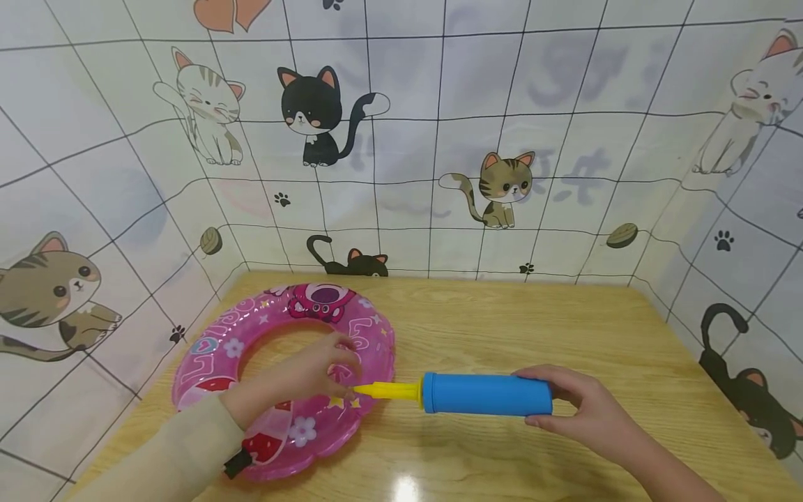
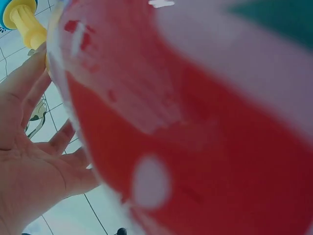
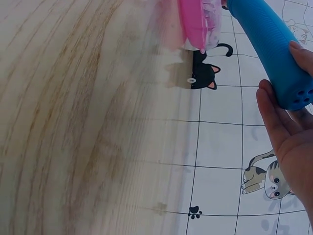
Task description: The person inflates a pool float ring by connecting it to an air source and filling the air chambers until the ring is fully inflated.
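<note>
While the pump [image 1: 486, 394] is lying lengthwise on the table [image 1: 564, 335], yellow nozzle [image 1: 385, 390] pointing at the pink swim ring [image 1: 285, 376], our right hand [image 1: 590, 411] is gripping its blue end and our left hand's [image 1: 301, 376] fingers [image 1: 341, 366] are pinching the ring beside the nozzle.

in the left wrist view the pink swim ring [image 2: 205, 127] sits so close to the lens that we get only a red and pink blur, cut off on three sides. the pump's yellow nozzle [image 1: 384, 390] has its tip hidden behind the left hand [image 1: 307, 376], so we cannot tell whether it meets a valve. the blue pump [image 3: 271, 49] runs out past the top edge in the right wrist view.
</note>
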Demonstrator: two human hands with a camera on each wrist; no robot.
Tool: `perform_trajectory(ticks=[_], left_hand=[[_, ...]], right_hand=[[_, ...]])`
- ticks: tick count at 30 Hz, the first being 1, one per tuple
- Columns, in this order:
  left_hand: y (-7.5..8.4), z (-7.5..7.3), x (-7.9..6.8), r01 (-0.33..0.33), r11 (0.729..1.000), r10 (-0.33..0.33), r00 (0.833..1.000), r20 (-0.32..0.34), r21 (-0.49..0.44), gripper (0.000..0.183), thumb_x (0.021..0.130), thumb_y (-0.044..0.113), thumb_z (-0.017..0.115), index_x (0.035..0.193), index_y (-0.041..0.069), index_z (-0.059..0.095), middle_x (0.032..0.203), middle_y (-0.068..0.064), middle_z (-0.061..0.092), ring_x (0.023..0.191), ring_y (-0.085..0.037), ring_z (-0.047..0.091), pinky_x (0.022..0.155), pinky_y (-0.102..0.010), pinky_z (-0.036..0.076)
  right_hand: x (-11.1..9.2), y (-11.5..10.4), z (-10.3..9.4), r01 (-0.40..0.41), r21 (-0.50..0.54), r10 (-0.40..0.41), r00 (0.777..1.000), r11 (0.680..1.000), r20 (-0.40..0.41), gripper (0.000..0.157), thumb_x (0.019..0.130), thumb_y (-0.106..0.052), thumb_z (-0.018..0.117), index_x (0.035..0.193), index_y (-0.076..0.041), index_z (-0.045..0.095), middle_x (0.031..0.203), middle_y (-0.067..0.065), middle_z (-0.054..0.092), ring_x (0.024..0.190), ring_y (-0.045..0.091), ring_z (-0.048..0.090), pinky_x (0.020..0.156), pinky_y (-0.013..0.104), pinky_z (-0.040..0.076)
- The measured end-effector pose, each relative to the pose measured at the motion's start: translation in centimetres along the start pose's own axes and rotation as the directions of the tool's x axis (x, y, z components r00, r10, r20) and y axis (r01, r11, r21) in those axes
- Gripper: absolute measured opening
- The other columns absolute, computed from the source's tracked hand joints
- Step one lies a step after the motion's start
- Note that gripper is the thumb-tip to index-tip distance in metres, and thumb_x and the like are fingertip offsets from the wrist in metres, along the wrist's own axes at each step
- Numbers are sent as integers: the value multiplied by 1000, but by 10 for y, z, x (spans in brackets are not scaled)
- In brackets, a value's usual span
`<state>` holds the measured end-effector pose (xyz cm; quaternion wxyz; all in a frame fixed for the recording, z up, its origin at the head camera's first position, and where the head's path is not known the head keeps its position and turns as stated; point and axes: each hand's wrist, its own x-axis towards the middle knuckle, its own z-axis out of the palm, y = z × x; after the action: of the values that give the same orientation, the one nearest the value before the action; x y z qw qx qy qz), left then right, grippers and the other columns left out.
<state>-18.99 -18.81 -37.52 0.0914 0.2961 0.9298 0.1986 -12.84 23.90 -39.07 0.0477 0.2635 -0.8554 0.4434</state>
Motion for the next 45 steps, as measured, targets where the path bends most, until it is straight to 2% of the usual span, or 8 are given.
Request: perform_trajectory(ticks=[6,11,15,20,30,38,42,45], left_hand=[[3,-1,-1,-4,1000,4,1000,13,-31,18,79,24,83,90,30,70,131,-10,47,108,-24,52,85,-37,53],[7,2,-1,-7,999,7,1000,-11,-49,16,79,22,83,87,29,70,128,-11,48,109,-26,51,86,-39,52],[7,6,0,-8,999,7,1000,-31,-41,16,79,21,83,85,28,69,126,-10,49,108,-24,51,85,-37,53],[8,10,2,2,1000,-4,999,-50,-27,18,78,20,84,83,27,68,122,-7,49,104,-20,52,83,-33,53],[12,15,6,6,999,-9,999,-53,-49,21,78,15,84,75,25,65,119,-6,49,104,-21,48,82,-33,51],[17,15,7,39,998,-42,998,-51,-55,22,79,17,83,74,27,64,117,-3,48,106,-23,46,85,-35,50],[19,16,9,41,998,-44,997,-63,-48,22,79,17,83,74,26,64,116,-3,48,105,-23,46,84,-34,50],[19,18,10,32,999,-34,997,-69,-22,21,78,18,83,74,27,64,116,-3,49,105,-23,46,85,-35,49]], right_hand=[[2,7,0,-20,44,18,998,999,54,53,78,-18,83,126,-12,61,123,11,61,107,6,58,81,28,53],[7,20,3,-57,72,46,988,996,145,53,79,-19,83,125,-8,57,123,15,56,106,19,59,81,31,53],[10,32,9,-67,44,58,982,997,182,52,77,-20,84,121,-12,57,120,12,55,101,22,59,79,32,52],[12,42,15,-117,-32,121,970,993,210,52,74,-25,86,117,-16,58,118,4,58,104,26,56,83,37,50],[17,50,19,-178,-44,183,942,983,282,54,73,-26,87,117,-14,58,118,2,59,107,28,55,87,44,47],[19,55,22,-183,-55,191,933,982,306,58,71,-22,88,118,-11,58,118,5,58,109,32,53,87,52,45],[20,53,20,-174,-69,187,933,982,307,61,72,-23,88,122,-10,57,121,5,57,109,32,53,87,48,47],[23,48,17,-124,-80,142,946,989,292,62,75,-26,85,127,-9,55,124,8,57,111,32,53,88,45,47]])
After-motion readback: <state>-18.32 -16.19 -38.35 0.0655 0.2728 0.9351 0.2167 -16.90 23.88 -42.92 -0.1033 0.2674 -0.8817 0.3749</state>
